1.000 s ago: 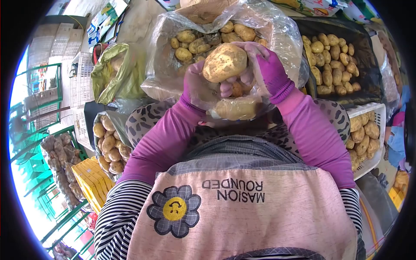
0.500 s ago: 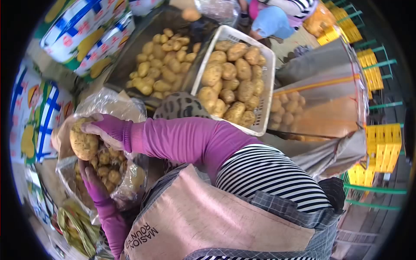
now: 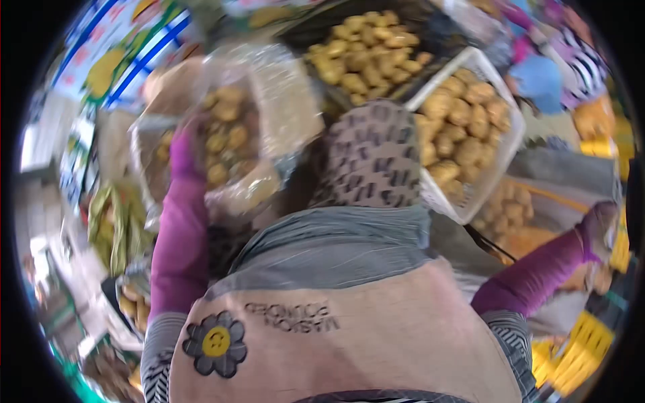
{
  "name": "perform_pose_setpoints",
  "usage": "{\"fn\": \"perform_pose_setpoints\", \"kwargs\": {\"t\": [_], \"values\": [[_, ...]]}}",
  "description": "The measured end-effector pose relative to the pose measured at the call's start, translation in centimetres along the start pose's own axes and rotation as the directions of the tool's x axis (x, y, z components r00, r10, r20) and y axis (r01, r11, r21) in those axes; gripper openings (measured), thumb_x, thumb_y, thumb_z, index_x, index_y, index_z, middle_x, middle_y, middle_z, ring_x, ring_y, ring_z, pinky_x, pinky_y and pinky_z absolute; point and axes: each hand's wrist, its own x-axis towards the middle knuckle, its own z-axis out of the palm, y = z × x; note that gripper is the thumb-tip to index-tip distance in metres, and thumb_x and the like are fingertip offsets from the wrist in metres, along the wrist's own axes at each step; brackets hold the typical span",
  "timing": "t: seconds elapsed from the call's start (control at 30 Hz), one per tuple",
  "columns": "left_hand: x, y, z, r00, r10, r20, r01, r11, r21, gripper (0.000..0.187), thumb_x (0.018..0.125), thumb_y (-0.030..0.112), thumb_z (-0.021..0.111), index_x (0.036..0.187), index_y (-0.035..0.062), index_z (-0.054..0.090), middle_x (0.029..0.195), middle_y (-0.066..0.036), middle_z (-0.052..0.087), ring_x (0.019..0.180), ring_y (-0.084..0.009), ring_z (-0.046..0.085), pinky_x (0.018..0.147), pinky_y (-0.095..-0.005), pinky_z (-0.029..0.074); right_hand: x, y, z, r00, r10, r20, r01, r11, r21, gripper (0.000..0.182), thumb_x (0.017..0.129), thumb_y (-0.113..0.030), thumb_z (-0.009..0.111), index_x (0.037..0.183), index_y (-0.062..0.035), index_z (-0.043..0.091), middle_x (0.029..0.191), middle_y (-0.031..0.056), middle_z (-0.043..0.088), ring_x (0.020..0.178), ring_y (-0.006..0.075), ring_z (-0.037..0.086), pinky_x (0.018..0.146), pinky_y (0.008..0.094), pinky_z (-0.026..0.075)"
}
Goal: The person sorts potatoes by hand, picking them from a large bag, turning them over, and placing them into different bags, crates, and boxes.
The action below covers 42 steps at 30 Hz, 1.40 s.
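My left hand (image 3: 190,131), blurred, reaches into the plastic-lined bag (image 3: 289,101) at the left, beside small potatoes (image 3: 225,127); its fingers are not clear. Far to the right, my right hand (image 3: 599,225) is by the edge of a grey sack (image 3: 564,174), also smeared, and whether it holds anything is not clear. Larger potatoes (image 3: 467,117) fill a white crate (image 3: 512,144) between the bag and that sack. Behind, a dark-lined container (image 3: 430,30) holds yellowish potatoes (image 3: 366,54).
Another person (image 3: 578,60) is at the upper right. Yellow crates (image 3: 578,356) stand at the lower right, and patterned sacks (image 3: 114,60) at the upper left. A green bag (image 3: 114,221) lies at the left. My patterned knee (image 3: 376,154) is beside the white crate.
My right hand, which held a large potato over the bag, has swung far right; that potato no longer shows in it. My left hand has moved deeper into the bag. The view has turned.
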Motion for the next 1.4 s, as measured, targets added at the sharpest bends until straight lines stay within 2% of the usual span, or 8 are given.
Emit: {"fn": "perform_pose_setpoints", "kwargs": {"t": [0.07, 0.13, 0.3, 0.5, 0.63, 0.83, 1.03, 1.4], "values": [[0.5, -2.9, -0.5, 0.998, 0.055, -0.026, -0.050, 0.982, 0.182, 0.038, 0.089, -0.005, 0.046, 0.125, 0.0024, 0.058, 0.101, -0.007, 0.064, 0.089, -0.0156, 0.060, 0.085, -0.0279, 0.047, -3.1, 5.8, 2.5, 0.960, 0.276, 0.041, -0.279, 0.958, 0.070, 0.057, 0.079, -0.044, 0.064, 0.120, -0.0049, 0.055, 0.114, 0.0141, 0.062, 0.109, 0.0275, 0.058, 0.103, 0.0444, 0.032], [1.7, -3.3, -1.1, 0.840, -0.526, 0.134, 0.415, 0.464, -0.783, 0.035, 0.092, 0.010, 0.053, 0.127, 0.0052, 0.056, 0.100, -0.005, 0.064, 0.096, -0.0135, 0.059, 0.087, -0.0267, 0.047, -8.2, 12.0, 6.9, 0.827, 0.526, 0.199, -0.554, 0.822, 0.132, 0.057, 0.081, -0.046, 0.064, 0.120, -0.0052, 0.056, 0.114, 0.0143, 0.063, 0.112, 0.0276, 0.057, 0.112, 0.0457, 0.025], [1.1, -6.9, -2.9, 0.995, 0.049, 0.082, -0.079, 0.903, 0.422, 0.024, 0.094, 0.017, 0.054, 0.114, 0.0082, 0.063, 0.099, -0.009, 0.065, 0.097, -0.0213, 0.061, 0.090, -0.0314, 0.049, -29.0, 19.3, 26.7, 0.435, 0.803, 0.407, -0.808, 0.548, -0.215, 0.064, 0.096, -0.036, 0.042, 0.142, 0.0065, 0.028, 0.148, 0.0253, 0.028, 0.137, 0.0359, 0.029, 0.116, 0.0431, 0.020], [3.3, -9.6, 2.0, 0.486, -0.789, 0.375, 0.874, 0.442, -0.203, 0.039, 0.099, 0.034, 0.042, 0.114, 0.0043, 0.063, 0.097, -0.014, 0.063, 0.099, -0.0284, 0.059, 0.093, -0.0374, 0.047, -40.4, 26.8, 29.4, -0.061, 0.790, 0.610, -0.900, 0.220, -0.376, 0.062, 0.087, -0.024, 0.050, 0.140, 0.0022, 0.033, 0.137, 0.0193, 0.044, 0.124, 0.0278, 0.047, 0.107, 0.0387, 0.036], [0.8, -17.5, 9.6, 0.608, -0.641, 0.468, 0.480, 0.767, 0.426, 0.048, 0.089, 0.039, 0.054, 0.121, 0.0035, 0.055, 0.117, -0.023, 0.056, 0.115, -0.0361, 0.053, 0.098, -0.0410, 0.044, -40.7, 28.8, 29.8, -0.030, 0.834, 0.551, -0.857, 0.262, -0.444, 0.058, 0.094, -0.036, 0.043, 0.139, 0.0002, 0.036, 0.135, 0.0177, 0.046, 0.120, 0.0266, 0.049, 0.105, 0.0379, 0.037], [0.4, -15.5, 17.2, 0.419, -0.883, 0.212, 0.761, 0.469, 0.448, 0.076, 0.073, 0.037, 0.073, 0.133, 0.0058, 0.038, 0.126, -0.027, 0.047, 0.115, -0.0397, 0.053, 0.095, -0.0439, 0.046, -41.4, 30.1, 30.1, -0.067, 0.905, 0.420, -0.871, 0.152, -0.467, 0.050, 0.097, -0.033, 0.047, 0.132, 0.0015, 0.044, 0.126, 0.0181, 0.052, 0.109, 0.0246, 0.056, 0.095, 0.0360, 0.045], [2.8, -11.6, 7.9, 0.451, -0.598, 0.662, 0.889, 0.239, -0.390, 0.069, 0.079, 0.014, 0.072, 0.138, 0.0063, 0.036, 0.130, -0.016, 0.048, 0.113, -0.0240, 0.054, 0.095, -0.0336, 0.047, -41.3, 30.1, 29.7, -0.078, 0.903, 0.423, -0.809, 0.191, -0.556, 0.043, 0.097, -0.027, 0.048, 0.130, 0.0002, 0.046, 0.127, 0.0170, 0.052, 0.111, 0.0238, 0.056, 0.096, 0.0350, 0.046], [0.4, -2.1, -2.7, 0.815, -0.176, 0.552, 0.578, 0.316, -0.752, 0.064, 0.095, 0.030, 0.054, 0.147, 0.0081, 0.025, 0.125, -0.010, 0.055, 0.117, -0.0180, 0.053, 0.099, -0.0361, 0.047, -49.3, 27.5, 26.9, -0.268, 0.602, 0.752, -0.512, 0.572, -0.640, 0.065, 0.082, -0.017, 0.067, 0.138, -0.0022, 0.036, 0.132, 0.0174, 0.047, 0.121, 0.0279, 0.050, 0.101, 0.0332, 0.039]]}}
